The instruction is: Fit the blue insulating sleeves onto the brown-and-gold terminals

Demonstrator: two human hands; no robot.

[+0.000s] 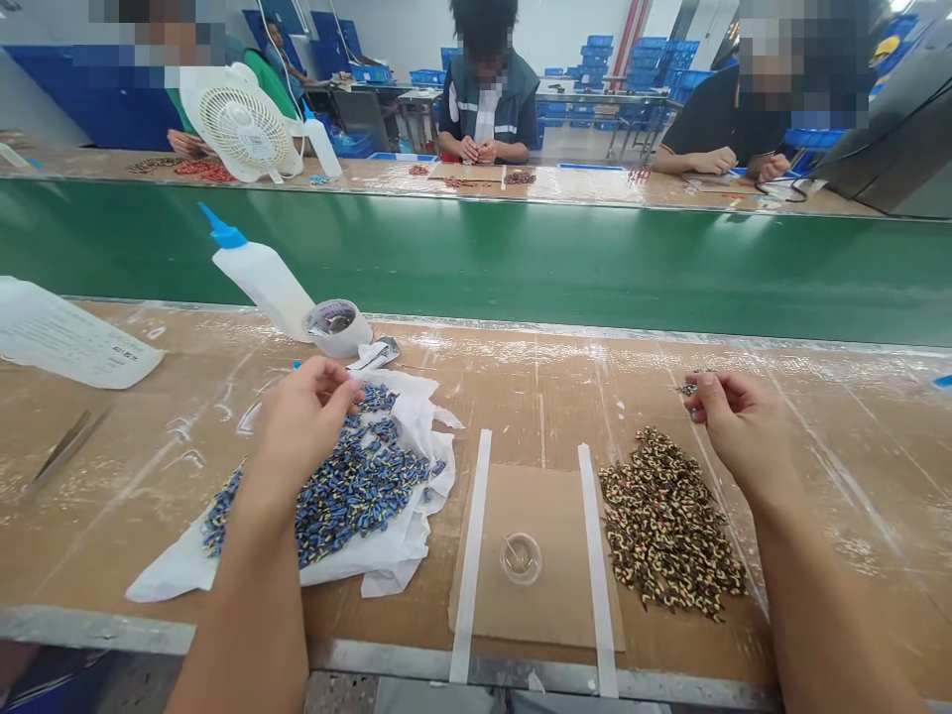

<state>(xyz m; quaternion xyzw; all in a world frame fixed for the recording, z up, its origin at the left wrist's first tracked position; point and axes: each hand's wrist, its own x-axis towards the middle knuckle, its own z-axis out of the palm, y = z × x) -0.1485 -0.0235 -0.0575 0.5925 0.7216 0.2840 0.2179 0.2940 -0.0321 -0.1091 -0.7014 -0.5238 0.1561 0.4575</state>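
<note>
My left hand (304, 416) hovers over a heap of small blue parts (349, 491) lying on white cloth (402, 555), its fingers pinched together at the heap's far edge; what they pinch is too small to make out. My right hand (733, 416) sits just beyond a heap of small brown-and-yellow parts (665, 526), fingers curled on a small part (688, 387) of that kind. Between the heaps lies a cardboard pad (542, 595) with two white tape strips and a small clear cap (521, 557).
A white squeeze bottle with a blue tip (257, 273) leans beside a tape roll (338, 325). A paper sheet (66, 342) lies at far left. Beyond runs a green conveyor belt (521, 258). Across it, three people work at a bench with a white fan (238, 124).
</note>
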